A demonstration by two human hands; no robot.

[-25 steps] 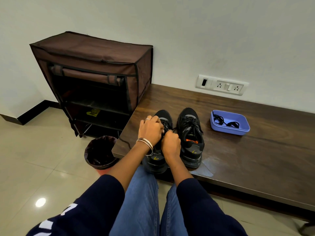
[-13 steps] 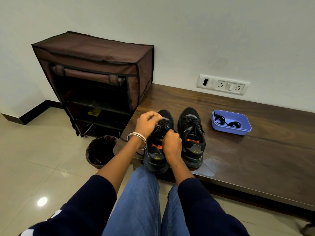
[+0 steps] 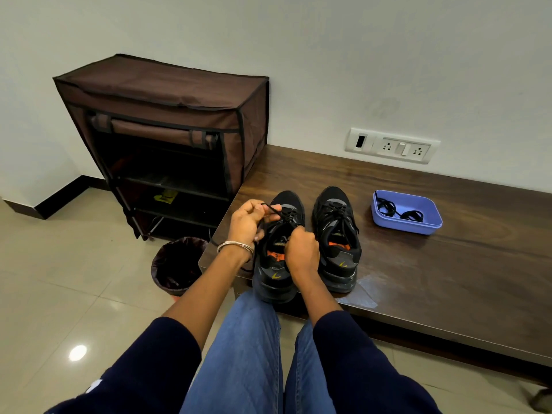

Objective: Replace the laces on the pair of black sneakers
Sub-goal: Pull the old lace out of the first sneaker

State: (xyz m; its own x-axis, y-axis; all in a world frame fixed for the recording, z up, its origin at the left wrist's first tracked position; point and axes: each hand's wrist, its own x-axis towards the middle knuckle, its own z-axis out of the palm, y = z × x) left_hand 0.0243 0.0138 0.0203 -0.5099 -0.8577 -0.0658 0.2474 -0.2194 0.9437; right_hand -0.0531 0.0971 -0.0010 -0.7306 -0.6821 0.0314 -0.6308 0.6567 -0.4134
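Note:
Two black sneakers stand side by side at the near left end of a dark wooden bench (image 3: 418,264), heels toward me. My left hand (image 3: 248,221) pinches a black lace (image 3: 273,211) pulled out to the left of the left sneaker (image 3: 276,273). My right hand (image 3: 301,249) is curled over that sneaker's opening, gripping its tongue or lace; which one is hidden. The right sneaker (image 3: 337,231) stands laced and untouched. A blue tray (image 3: 430,225) to the right holds coiled black laces (image 3: 398,213).
A brown fabric shoe rack (image 3: 167,130) stands against the wall left of the bench. A dark waste bin (image 3: 176,264) sits on the tiled floor below the bench's left end. A white socket panel (image 3: 391,146) is on the wall. My knees in blue jeans (image 3: 245,354) are below the sneakers.
My left hand has moved left and away from the left sneaker, drawing the lace out. My right hand has stayed on that sneaker's opening.

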